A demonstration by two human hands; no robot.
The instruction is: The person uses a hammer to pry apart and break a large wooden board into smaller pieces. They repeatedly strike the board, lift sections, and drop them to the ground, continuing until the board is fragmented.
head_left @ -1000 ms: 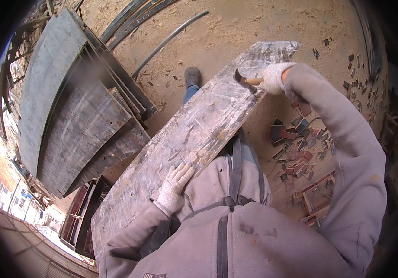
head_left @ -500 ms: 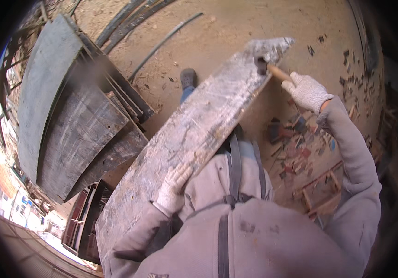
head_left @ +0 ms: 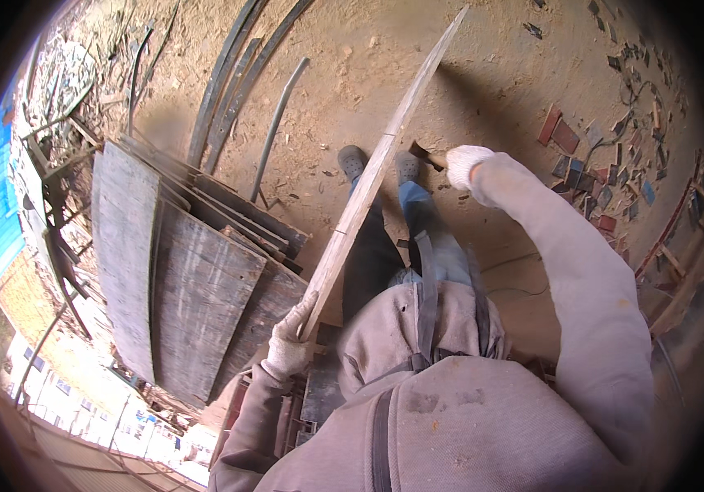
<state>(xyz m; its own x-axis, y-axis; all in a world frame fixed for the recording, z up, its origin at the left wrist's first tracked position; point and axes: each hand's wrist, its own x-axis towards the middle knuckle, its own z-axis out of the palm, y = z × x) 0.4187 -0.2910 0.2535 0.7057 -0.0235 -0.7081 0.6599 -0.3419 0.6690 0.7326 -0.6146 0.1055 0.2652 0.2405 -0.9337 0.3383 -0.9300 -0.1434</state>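
Note:
A long weathered board (head_left: 375, 170) stands on edge, so its narrow pale edge faces up and runs from near my body to the far middle. My gloved left hand (head_left: 288, 343) is closed around its near end. To the right of the board, my gloved right hand (head_left: 467, 166) grips a hammer (head_left: 426, 156) by the handle. The dark hammer head points toward the board, apart from its edge and over my right shoe (head_left: 407, 166). Most of the handle is hidden inside the glove.
To my left leans a stack of large dark panels (head_left: 200, 287). Long curved dark strips (head_left: 233, 86) and a thin grey bar (head_left: 276, 131) lie beyond it. Many small scraps (head_left: 582, 176) litter the sandy ground at the right, near a wooden frame (head_left: 674, 261).
The board has turned from lying flat to standing on edge. My left hand has gone from resting on its face to gripping its end. The hammer has moved off the board and left.

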